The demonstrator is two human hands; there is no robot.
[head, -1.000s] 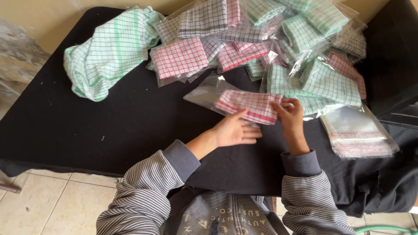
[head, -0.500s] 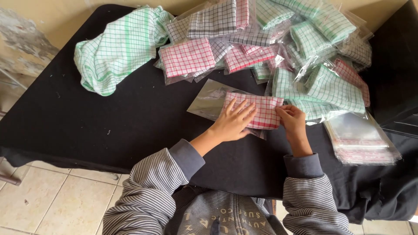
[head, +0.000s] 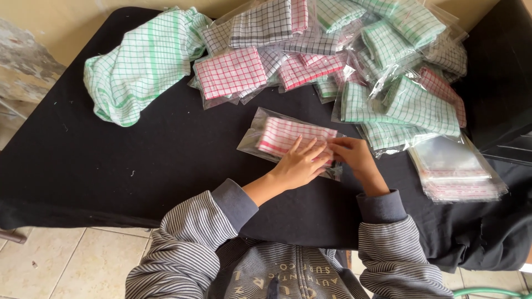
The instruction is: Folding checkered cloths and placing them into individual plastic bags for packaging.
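A folded red-checked cloth inside a clear plastic bag (head: 280,134) lies flat on the black table (head: 138,160). My left hand (head: 301,164) presses flat on the bag's near right part, fingers spread. My right hand (head: 352,155) touches the bag's right end, fingers curled at its open edge. Both sleeves are grey-striped.
A loose green-checked cloth (head: 141,63) lies at the back left. Several bagged checked cloths (head: 354,55) in red, green and dark colours are heaped across the back. A stack of empty clear bags (head: 454,171) sits at the right. Tiled floor shows below the table's near edge.
The bagged red cloth now lies flatter and a little nearer me. My left hand has slid onto it, and my right hand stays at its right end.
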